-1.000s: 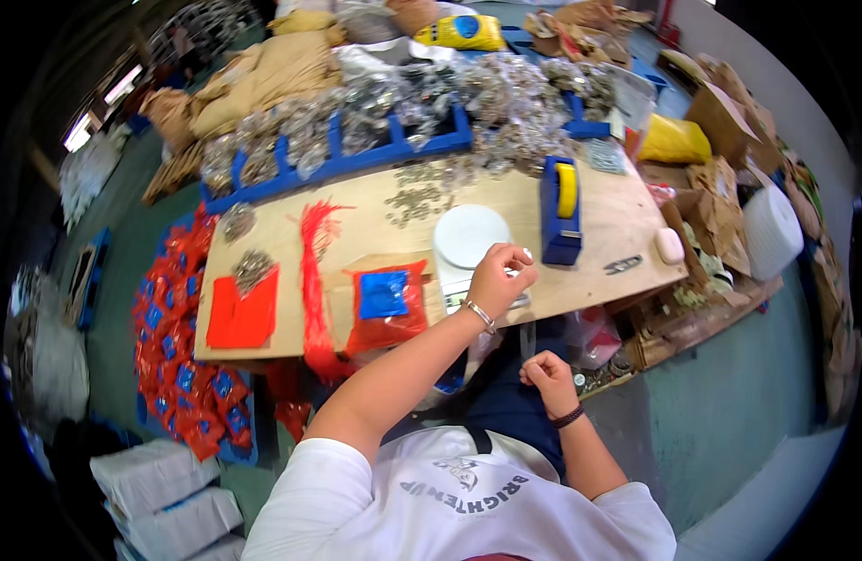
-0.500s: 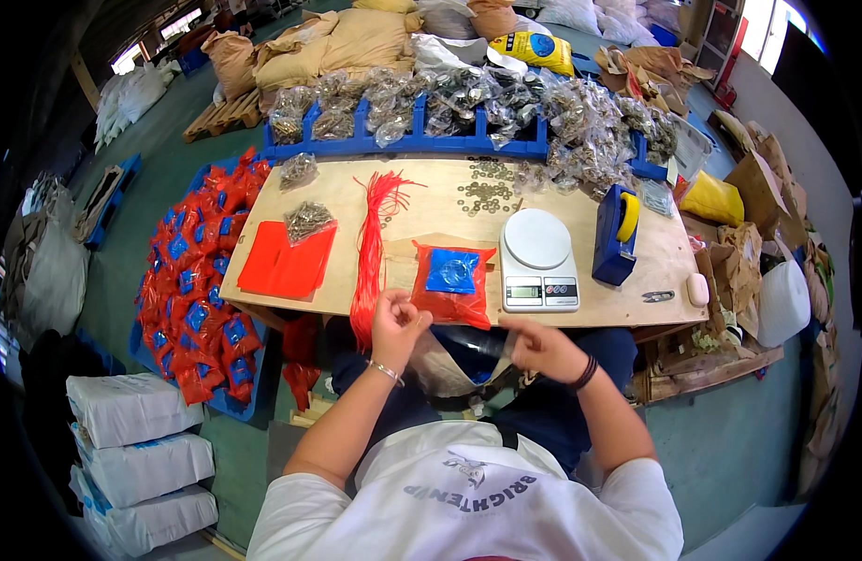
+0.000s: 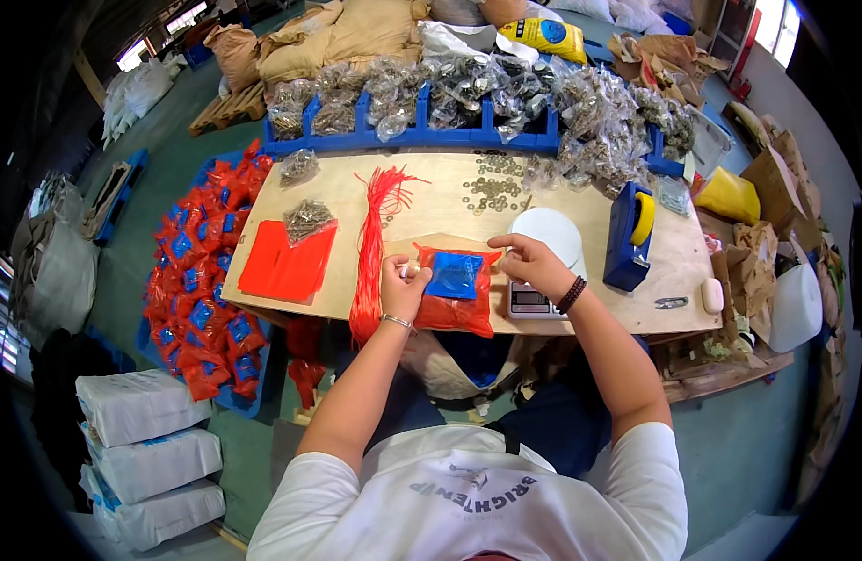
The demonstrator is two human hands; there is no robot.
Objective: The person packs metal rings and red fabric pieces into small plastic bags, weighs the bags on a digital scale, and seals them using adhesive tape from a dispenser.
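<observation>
A puffy red plastic bag [image 3: 461,316] with a blue label [image 3: 454,276] on its front lies at the near edge of the wooden table. My left hand [image 3: 405,288] is closed at the bag's left edge, thumb against the fingers, with something small and pale at the fingertips. At the upper right corner of the bag, my right hand [image 3: 536,266] grips with thumb and forefinger. That hand and wrist partly cover the white kitchen scale [image 3: 549,229]. A bundle of red ties [image 3: 370,252] lies just left of my left hand.
Red sheets [image 3: 276,266] bear a clear bag of metal parts [image 3: 309,220]. Loose washers [image 3: 494,182] lie farther back, before blue bins [image 3: 403,140] of bagged hardware. A blue tape dispenser [image 3: 627,243] and small snips [image 3: 672,303] are at right. Filled red bags [image 3: 192,280] heap at left.
Both hands have moved up from the table's near edge to the red bag's sides. My right hand has come forward over the scale, and its fingers now meet the bag's upper corner.
</observation>
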